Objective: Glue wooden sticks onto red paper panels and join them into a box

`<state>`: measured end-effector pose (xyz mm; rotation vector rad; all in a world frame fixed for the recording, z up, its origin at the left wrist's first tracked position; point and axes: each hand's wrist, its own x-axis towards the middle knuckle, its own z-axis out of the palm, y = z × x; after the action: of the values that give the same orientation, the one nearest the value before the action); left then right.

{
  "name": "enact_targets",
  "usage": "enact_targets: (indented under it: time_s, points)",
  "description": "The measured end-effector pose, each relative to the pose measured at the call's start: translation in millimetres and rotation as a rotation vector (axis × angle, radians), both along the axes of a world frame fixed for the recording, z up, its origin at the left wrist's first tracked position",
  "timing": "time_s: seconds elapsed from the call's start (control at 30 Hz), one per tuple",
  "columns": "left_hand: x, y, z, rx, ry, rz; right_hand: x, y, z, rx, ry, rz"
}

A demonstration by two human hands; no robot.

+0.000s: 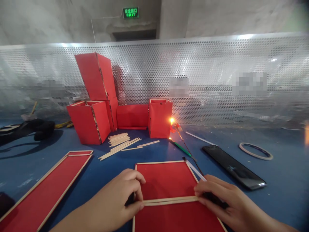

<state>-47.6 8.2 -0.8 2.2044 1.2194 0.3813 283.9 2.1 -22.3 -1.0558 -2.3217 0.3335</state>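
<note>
Two thin wooden sticks [170, 201] lie side by side across a red panel [166, 180] edged with similar sticks. My left hand [127, 193] pinches their left end between thumb and fingers. At the right end, my right hand [217, 196] presses thumb and fingertips on the sticks. A white glue stick [196, 170] with a blackened tip runs up from under the right hand's fingers, and its lower part is hidden. Something dark also shows beneath that palm. The panel's near edge is cut off by the frame.
A small flame [172, 120] burns beside a red box [160, 119]. Around it lie a green-handled tool [180, 146], loose sticks [120, 143], a phone [234, 166] and a tape ring [256, 151]. More red boxes [89, 124] stand left, behind a long framed panel [53, 187].
</note>
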Motion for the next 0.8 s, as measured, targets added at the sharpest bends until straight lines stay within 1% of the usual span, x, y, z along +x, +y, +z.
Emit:
enact_targets:
  time_s: [0.27,0.37,0.43,0.53,0.6,0.67,0.7,0.73,0.8]
  points:
    - [-1.2,0.7,6.1,0.041,-0.001,-0.027,-2.4,-3.3,2.2,0.042,0.007,-0.020]
    - [-0.9,1.0,5.4,0.032,-0.012,-0.024,-3.8,-2.1,4.7,0.063,0.079,-0.050]
    - [-1.2,0.7,4.8,0.015,-0.021,-0.028,-8.6,0.5,11.6,0.017,0.194,-0.103]
    - [-3.2,-0.3,6.5,-0.003,-0.036,-0.051,-25.2,6.9,33.3,-0.137,0.447,-0.150]
    - [-5.9,-0.9,10.4,0.004,-0.040,-0.059,-42.3,12.0,51.9,-0.235,0.616,-0.075]
    - [-9.3,-1.0,15.7,0.003,-0.025,-0.050,-62.1,17.8,67.5,-0.352,0.805,0.035]
    - [-11.2,-0.8,18.3,-0.008,-0.009,-0.044,-72.2,20.9,72.4,-0.407,0.886,0.074]
    - [-12.9,-0.3,20.3,-0.026,0.006,-0.039,-81.9,24.1,74.7,-0.440,0.958,0.085]
    - [-15.8,1.0,22.0,-0.066,0.031,-0.032,-98.6,30.8,71.0,-0.472,1.125,0.028]
